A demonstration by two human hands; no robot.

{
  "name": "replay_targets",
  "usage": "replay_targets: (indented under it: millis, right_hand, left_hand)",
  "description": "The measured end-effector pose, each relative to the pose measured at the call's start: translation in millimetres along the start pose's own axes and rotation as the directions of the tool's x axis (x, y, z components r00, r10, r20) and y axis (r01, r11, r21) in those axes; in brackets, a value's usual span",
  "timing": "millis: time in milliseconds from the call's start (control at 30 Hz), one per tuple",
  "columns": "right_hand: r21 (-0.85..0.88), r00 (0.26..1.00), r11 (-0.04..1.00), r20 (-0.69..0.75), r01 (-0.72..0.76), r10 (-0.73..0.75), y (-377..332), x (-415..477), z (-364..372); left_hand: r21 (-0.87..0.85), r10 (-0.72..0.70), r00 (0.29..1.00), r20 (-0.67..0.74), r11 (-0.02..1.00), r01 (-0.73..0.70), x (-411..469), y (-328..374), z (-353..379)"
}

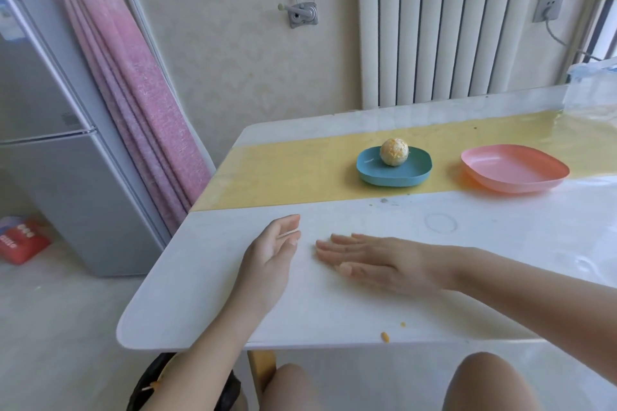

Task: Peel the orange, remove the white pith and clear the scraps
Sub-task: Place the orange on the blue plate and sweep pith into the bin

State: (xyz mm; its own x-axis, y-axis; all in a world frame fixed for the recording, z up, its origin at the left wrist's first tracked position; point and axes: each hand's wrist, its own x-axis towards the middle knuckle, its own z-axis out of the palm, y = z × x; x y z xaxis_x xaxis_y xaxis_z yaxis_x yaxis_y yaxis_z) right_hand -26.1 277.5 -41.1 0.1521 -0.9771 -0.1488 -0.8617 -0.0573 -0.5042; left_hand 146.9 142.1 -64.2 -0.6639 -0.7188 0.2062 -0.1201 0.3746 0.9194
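On the blue plate (pixel 367 173) at twelve o'clock sat the orange (pixel 394 152), peeled, mostly pith-free by my judgement. The left hand (pixel 272 255) and right hand (pixel 380 264) rested empty, fingers (pixel 329 245) uncurled, on the worktop (pixel 500 260); scraps (pixel 385 337) at five o'clock remained.

Your orange (pixel 394 152) sits in the left plate (pixel 374 173) at the frame's centre. The right plate (pixel 514 167) stands apart to its right, both on the runner (pixel 293 173) crossing the table (pixel 200 294). Below them your left hand (pixel 270 260) and right hand (pixel 377 264) rest on the table, with 2 scraps (pixel 385 336) lower right, by the near edge.
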Motion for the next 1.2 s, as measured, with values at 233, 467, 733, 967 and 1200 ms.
replay_targets:
  millis: [233, 467, 733, 967, 1200]
  right_hand:
    - [0.358, 0.922, 0.917, -0.269, -0.174, 0.28, 15.5, -32.0, -24.1]
    - [0.09, 0.948, 0.958, -0.146, -0.271, 0.282, 34.3, -1.7, -20.6]
    - [0.312, 0.823, 0.922, -0.445, -0.228, 0.354, 34.0, -15.6, -19.1]
    - [-0.009, 0.983, 0.993, -0.147, -0.114, 0.112, 4.8, -7.9, 4.0]
    - [0.294, 0.987, 0.954, -0.127, -0.061, 0.102, -18.7, -51.3, 14.6]
  left_hand:
    - [0.024, -0.004, 0.999, 0.032, 1.0, 0.003, -1.6, -1.4, 1.5]
    - [-0.015, -0.025, 0.998, 0.052, 1.0, 0.026, -1.3, -0.3, -2.6]
    - [-0.019, -0.006, 0.999, 0.049, 1.0, 0.007, 0.2, -1.6, -1.3]
    - [0.025, -0.003, 0.999, 0.033, 1.0, 0.002, -1.4, 0.6, -0.3]
    - [-0.012, 0.025, 0.999, 0.023, 1.0, -0.025, -11.5, 10.2, -0.5]
